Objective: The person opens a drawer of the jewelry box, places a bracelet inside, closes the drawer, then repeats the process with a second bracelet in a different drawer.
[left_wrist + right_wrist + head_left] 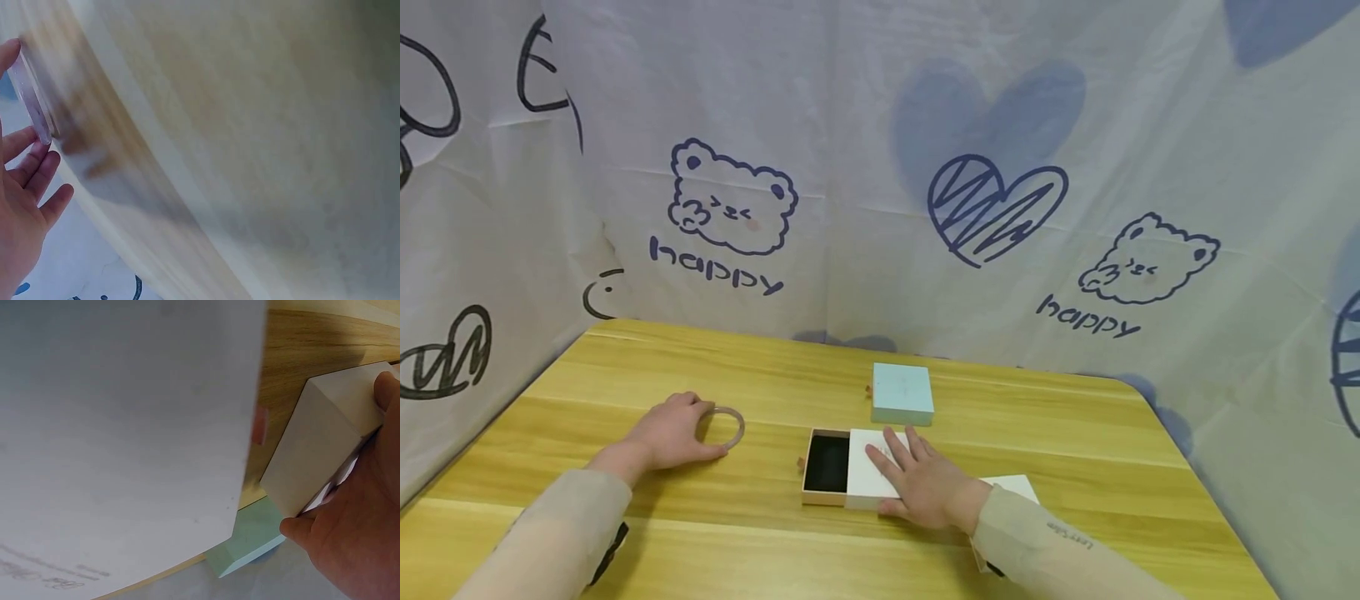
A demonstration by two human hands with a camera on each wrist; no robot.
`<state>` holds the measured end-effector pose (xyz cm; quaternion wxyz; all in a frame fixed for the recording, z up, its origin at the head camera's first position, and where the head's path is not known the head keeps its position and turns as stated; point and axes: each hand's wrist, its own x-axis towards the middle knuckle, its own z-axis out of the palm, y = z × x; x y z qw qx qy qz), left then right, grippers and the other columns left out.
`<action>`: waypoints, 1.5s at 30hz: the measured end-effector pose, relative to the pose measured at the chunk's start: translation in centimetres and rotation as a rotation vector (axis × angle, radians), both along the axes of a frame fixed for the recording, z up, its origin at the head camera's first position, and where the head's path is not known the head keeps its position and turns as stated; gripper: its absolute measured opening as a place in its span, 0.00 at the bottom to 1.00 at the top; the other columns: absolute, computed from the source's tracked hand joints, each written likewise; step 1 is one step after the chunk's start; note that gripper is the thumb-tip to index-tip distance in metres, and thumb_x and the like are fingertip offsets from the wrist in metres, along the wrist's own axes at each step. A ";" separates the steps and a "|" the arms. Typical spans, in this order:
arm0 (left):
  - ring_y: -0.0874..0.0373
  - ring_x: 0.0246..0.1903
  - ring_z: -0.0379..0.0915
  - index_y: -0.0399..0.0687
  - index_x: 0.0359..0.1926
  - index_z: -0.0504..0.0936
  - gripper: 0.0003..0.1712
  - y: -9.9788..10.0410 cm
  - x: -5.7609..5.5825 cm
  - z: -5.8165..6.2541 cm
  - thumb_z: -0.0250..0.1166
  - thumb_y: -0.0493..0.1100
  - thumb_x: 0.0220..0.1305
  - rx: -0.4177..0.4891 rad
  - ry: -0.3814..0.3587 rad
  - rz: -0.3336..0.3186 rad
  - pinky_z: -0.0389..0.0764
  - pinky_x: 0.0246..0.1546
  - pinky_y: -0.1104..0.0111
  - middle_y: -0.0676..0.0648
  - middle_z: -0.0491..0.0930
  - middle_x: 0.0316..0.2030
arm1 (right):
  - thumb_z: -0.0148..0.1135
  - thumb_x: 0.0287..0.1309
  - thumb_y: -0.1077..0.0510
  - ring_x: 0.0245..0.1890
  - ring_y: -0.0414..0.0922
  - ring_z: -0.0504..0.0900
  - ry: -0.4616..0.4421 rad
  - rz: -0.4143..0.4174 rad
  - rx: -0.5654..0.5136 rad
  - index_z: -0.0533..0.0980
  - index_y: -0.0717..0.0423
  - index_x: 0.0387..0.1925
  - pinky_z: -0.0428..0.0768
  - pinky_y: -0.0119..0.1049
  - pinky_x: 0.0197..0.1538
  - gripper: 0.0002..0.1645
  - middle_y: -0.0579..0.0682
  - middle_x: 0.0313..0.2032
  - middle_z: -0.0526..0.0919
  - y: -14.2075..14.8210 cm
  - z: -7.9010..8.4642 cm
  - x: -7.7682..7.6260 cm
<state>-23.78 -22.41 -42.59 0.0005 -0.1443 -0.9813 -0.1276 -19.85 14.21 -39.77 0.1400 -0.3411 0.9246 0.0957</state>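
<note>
At the left of the table, my left hand [673, 433] grips a pale, translucent bangle [741, 427] across its rim, thumb and fingertips at opposite edges. The left wrist view shows this bangle [31, 100] edge-on, close over the wood. My right hand [928, 483] spans a white drawer box [867, 471], fingers spread over its top and thumb against its near side. The box's inner drawer [827, 463], black-lined with a tan rim, sticks out to the left. In the right wrist view, my thumb and another finger hold opposite sides of the white box [312, 444].
A light blue box [902, 390] with a small tab stands behind the white one. Another white box [1018, 486] lies partly hidden under my right forearm; a large white surface [125, 412] fills much of the right wrist view. A printed curtain [865, 167] hangs behind the wooden table [760, 542].
</note>
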 end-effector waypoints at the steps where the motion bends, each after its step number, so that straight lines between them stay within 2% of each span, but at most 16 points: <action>1: 0.39 0.48 0.70 0.33 0.51 0.76 0.43 0.0 0.0 0.0 0.68 0.63 0.44 -0.002 0.003 0.002 0.74 0.48 0.47 0.34 0.75 0.47 | 0.37 0.64 0.33 0.72 0.62 0.44 0.001 0.001 0.001 0.38 0.45 0.73 0.56 0.50 0.71 0.44 0.58 0.73 0.40 0.0 0.0 0.0; 5: 0.42 0.45 0.71 0.34 0.49 0.77 0.42 0.1 0.0 0.0 0.68 0.64 0.43 0.005 0.009 0.018 0.75 0.46 0.49 0.35 0.76 0.45 | 0.37 0.64 0.33 0.72 0.62 0.44 0.006 0.001 0.004 0.38 0.45 0.73 0.56 0.50 0.71 0.44 0.58 0.73 0.40 0.0 -0.1 0.0; 13: 0.41 0.48 0.71 0.34 0.53 0.74 0.44 0.4 0.0 0.1 0.67 0.63 0.43 0.051 0.012 0.032 0.74 0.48 0.48 0.35 0.75 0.47 | 0.37 0.64 0.33 0.72 0.62 0.44 -0.001 -0.009 0.006 0.38 0.45 0.73 0.55 0.50 0.72 0.44 0.57 0.73 0.40 -0.1 -0.1 0.2; 19: 0.42 0.48 0.71 0.35 0.53 0.74 0.44 1.1 -0.2 -0.1 0.69 0.63 0.42 0.077 0.038 0.002 0.75 0.50 0.48 0.36 0.76 0.47 | 0.37 0.64 0.33 0.72 0.62 0.43 -0.007 -0.016 0.006 0.38 0.44 0.73 0.55 0.50 0.72 0.44 0.57 0.73 0.40 -0.1 0.0 0.2; 28: 0.44 0.48 0.71 0.37 0.53 0.74 0.43 2.4 -0.1 0.2 0.70 0.61 0.41 0.111 0.034 -0.033 0.75 0.51 0.50 0.40 0.76 0.46 | 0.37 0.64 0.33 0.72 0.62 0.43 -0.015 -0.017 -0.005 0.38 0.44 0.73 0.54 0.51 0.72 0.44 0.57 0.73 0.40 -0.1 0.2 0.2; 45: 0.52 0.44 0.71 0.41 0.51 0.76 0.38 5.8 0.5 1.9 0.72 0.58 0.40 0.138 0.085 -0.163 0.77 0.48 0.56 0.47 0.76 0.43 | 0.38 0.64 0.33 0.72 0.62 0.44 -0.004 -0.009 -0.002 0.38 0.44 0.73 0.55 0.50 0.72 0.44 0.57 0.73 0.40 -0.1 0.1 0.2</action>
